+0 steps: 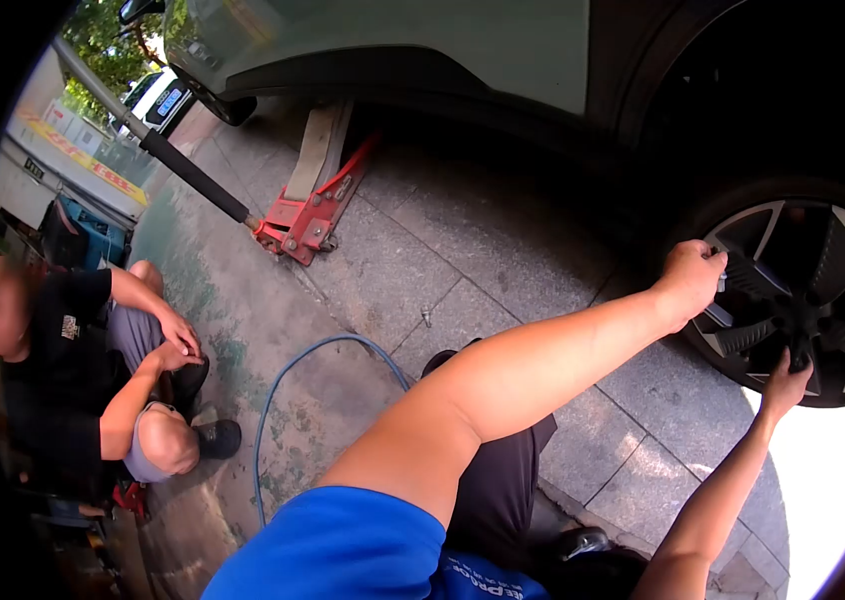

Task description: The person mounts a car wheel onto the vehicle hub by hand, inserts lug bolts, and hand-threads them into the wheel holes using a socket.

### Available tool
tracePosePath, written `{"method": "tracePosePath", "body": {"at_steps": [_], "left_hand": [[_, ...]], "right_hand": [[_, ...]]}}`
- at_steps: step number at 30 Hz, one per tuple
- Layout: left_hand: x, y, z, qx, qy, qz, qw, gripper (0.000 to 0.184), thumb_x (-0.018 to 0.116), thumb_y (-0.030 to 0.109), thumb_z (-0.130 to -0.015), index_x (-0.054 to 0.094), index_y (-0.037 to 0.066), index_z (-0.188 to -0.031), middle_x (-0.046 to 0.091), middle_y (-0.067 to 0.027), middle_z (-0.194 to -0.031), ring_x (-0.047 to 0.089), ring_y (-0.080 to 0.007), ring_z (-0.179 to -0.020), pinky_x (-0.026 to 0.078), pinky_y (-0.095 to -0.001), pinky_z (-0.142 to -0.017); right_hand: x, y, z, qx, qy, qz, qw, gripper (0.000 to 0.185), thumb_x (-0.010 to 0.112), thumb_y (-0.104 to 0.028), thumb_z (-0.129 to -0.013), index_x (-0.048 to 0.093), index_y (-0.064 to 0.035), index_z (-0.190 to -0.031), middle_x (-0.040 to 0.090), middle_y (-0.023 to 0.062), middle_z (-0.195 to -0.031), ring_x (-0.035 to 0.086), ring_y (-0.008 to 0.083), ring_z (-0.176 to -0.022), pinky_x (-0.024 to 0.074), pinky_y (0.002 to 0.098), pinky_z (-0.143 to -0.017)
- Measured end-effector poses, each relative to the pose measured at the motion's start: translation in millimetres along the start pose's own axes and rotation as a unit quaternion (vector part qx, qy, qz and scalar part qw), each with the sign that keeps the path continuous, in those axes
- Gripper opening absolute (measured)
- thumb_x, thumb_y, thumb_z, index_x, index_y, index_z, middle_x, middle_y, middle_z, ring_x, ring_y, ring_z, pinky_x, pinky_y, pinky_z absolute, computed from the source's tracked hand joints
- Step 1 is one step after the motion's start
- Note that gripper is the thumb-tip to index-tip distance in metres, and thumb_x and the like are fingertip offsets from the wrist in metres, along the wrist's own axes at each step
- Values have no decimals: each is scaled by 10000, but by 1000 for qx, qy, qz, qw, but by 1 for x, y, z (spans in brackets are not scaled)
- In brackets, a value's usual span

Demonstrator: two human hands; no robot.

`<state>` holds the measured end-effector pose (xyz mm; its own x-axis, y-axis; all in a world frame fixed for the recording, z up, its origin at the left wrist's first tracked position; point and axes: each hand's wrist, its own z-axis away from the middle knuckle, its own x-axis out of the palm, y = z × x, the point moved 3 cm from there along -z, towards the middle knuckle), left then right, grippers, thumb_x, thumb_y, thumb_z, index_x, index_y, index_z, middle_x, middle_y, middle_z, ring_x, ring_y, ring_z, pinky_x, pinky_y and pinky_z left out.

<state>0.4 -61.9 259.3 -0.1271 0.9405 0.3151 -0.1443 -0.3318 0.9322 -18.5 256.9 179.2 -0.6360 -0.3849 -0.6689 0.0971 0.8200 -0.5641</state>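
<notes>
A wheel (805, 315) with black and silver spokes stands at the right under the dark wheel arch of a car. My left hand (691, 285) is closed beside the wheel's near rim, with a small metallic piece (722, 284) showing at its fingers; its exact kind is unclear. Lower on the wheel, my right hand (788, 387) has its fingers curled at the spokes just below the hub. Whatever lies between those fingers is dark and hard to make out.
A red floor jack (308, 215) with a long padded handle (193, 175) reaches under the grey-green car (513, 45). A blue hose (273, 400) curves over the paving. Another person (73, 350) squats at the left, hands together. A white car (158, 100) is parked behind.
</notes>
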Motion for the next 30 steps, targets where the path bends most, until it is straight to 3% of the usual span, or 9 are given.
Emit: {"method": "tracePosePath", "body": {"at_steps": [2, 3, 5, 10, 16, 19, 23, 26, 30], "left_hand": [[2, -1, 0, 13, 11, -20, 1000, 225, 541, 205, -926, 578, 4, -831, 521, -40, -580, 473, -113, -434, 361, -261, -384], [2, -4, -2, 25, 16, -19, 999, 227, 544, 201, -922, 590, -3, -834, 535, -49, -588, 476, -114, -430, 363, -272, -383], [-1, 3, 4, 8, 10, -34, 999, 230, 556, 192, -913, 599, -23, -841, 559, -58, -617, 525, -143, -496, 412, -300, -447], [-6, 8, 7, 49, 48, -47, 997, 233, 574, 176, -896, 614, -51, -858, 615, -89, -703, 588, -183, -643, 460, -326, -591], [-5, 9, 11, 33, 42, -36, 998, 227, 582, 164, -889, 627, -58, -862, 649, -115, -755, 594, -174, -681, 466, -325, -630], [-9, 13, 9, 41, 46, -75, 995, 229, 581, 164, -892, 623, -59, -869, 650, -114, -764, 593, -172, -685, 464, -325, -628], [-8, 15, 11, 41, 43, -49, 997, 233, 575, 162, -895, 616, -66, -873, 642, -118, -751, 599, -177, -693, 468, -323, -631], [-6, 14, 13, 37, 35, -41, 998, 236, 571, 163, -897, 614, -67, -872, 638, -116, -745, 599, -177, -687, 466, -324, -621], [-7, 8, 12, 32, 38, -46, 998, 232, 573, 164, -896, 618, -62, -867, 639, -110, -741, 594, -172, -669, 463, -326, -614]], "right_hand": [[14, 22, -7, 53, -8, -61, 997, 527, 575, -393, -912, 511, 25, -1226, 667, 192, -969, 640, 311, -912, 496, 360, -797], [21, 27, -1, 314, -112, -419, 845, 487, 532, -428, -931, 541, -11, -1182, 667, 127, -921, 624, 221, -782, 496, 303, -686], [52, 93, -19, 363, -202, -669, 616, 494, 497, -484, -937, 552, -45, -1157, 650, 82, -920, 571, 142, -707, 463, 247, -615], [16, 35, -11, 235, -107, -246, 934, 522, 489, -481, -942, 517, -50, -1234, 625, 124, -1147, 582, 175, -720, 466, 262, -652], [35, 47, -7, 383, -85, -543, 742, 524, 460, -474, -954, 511, -44, -1251, 625, 127, -1123, 542, 170, -734, 440, 246, -622], [23, 46, -5, 346, -126, -428, 825, 627, 509, -541, -907, 532, 3, -1219, 635, 144, -1118, 584, 182, -780, 466, 249, -686], [18, 37, -7, -39, 63, 79, 994, 633, 608, -496, -873, 523, 10, -1244, 640, 143, -1092, 613, 180, -846, 489, 327, -757], [36, 49, -3, 341, -86, -501, 790, 572, 608, -489, -878, 553, -19, -1200, 650, 108, -977, 572, 146, -723, 474, 283, -639], [24, 44, -7, 353, -121, -414, 830, 561, 578, -512, -888, 569, -34, -1181, 657, 101, -928, 550, 120, -700, 449, 257, -613]]}}
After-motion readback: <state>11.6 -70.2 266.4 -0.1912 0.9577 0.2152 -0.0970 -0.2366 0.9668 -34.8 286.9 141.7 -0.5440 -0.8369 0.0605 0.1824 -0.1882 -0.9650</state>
